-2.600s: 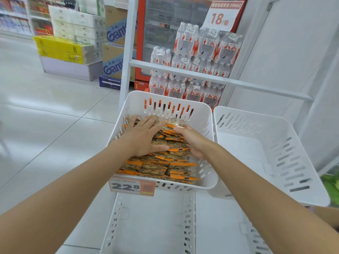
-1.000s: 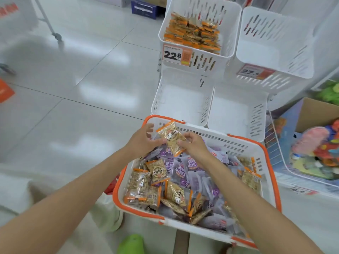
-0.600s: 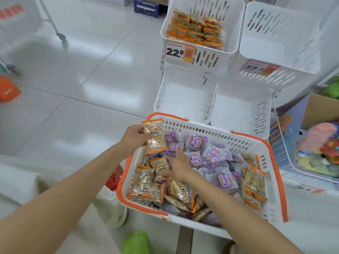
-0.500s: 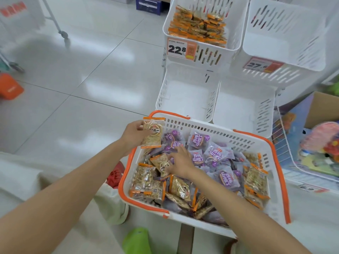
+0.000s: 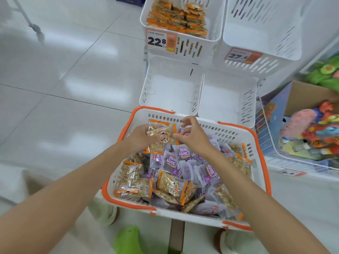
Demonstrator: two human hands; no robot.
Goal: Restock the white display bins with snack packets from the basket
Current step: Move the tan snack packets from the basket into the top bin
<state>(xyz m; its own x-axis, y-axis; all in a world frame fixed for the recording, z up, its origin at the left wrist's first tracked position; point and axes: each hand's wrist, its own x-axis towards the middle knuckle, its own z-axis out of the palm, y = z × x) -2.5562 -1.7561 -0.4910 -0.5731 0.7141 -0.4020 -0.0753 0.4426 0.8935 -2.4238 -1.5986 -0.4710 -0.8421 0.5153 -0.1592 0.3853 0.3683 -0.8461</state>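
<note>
A white basket with an orange rim (image 5: 262, 163) sits below me, full of orange-trimmed nut packets (image 5: 134, 179) and purple packets (image 5: 173, 161). My left hand (image 5: 142, 137) grips orange-trimmed packets (image 5: 159, 132) over the basket's far left corner. My right hand (image 5: 192, 137) is beside it, its fingertips pinching the orange edge of another packet (image 5: 175, 129) against the held ones. The upper left white bin (image 5: 217, 36) holds several orange packets (image 5: 178, 15). The upper right bin (image 5: 260, 32) and both lower bins (image 5: 170, 88) (image 5: 226, 97) hold nothing.
Price tags 22.8 (image 5: 161, 42) and 27.6 (image 5: 242, 56) hang on the upper bins. A wire bin with a cardboard box of toys (image 5: 308, 129) stands to the right. Glossy tiled floor (image 5: 64, 88) lies to the left. Green footwear (image 5: 126, 239) shows below the basket.
My right hand has lifted out of the pile with an orange-trimmed packet and brought it up against the packets in my left hand. The left hand stayed near the basket's far left corner.
</note>
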